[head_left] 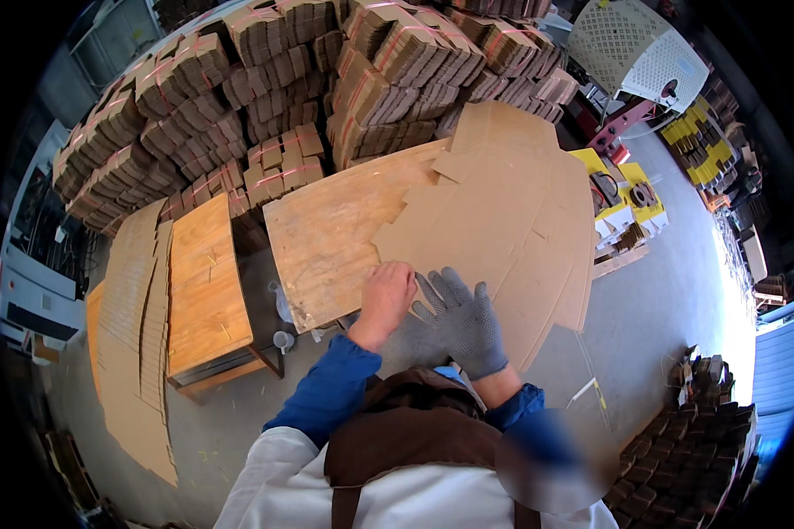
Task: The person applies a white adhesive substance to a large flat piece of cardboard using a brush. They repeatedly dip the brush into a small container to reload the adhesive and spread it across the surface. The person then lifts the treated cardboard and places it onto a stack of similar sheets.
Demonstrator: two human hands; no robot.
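Note:
My left hand (386,297) is bare, its fingers curled closed beside the fingertips of my right hand; whether they pinch the glove or anything else is hidden. A grey knit work glove (476,331) covers my right hand (466,319), which is held open with the fingers spread, palm down. Both hands are over the near edge of a wooden table (326,238). Flat brown cardboard sheets (494,212) lie fanned out across that table, just beyond my hands.
Tall stacks of strapped cardboard bundles (282,53) rise behind the table. To the left, a second wooden table (205,291) stands beside more layered cardboard (128,309). Yellow boxes (642,198) holding tape rolls are at the right. Dark stacked pieces (679,467) fill the lower right.

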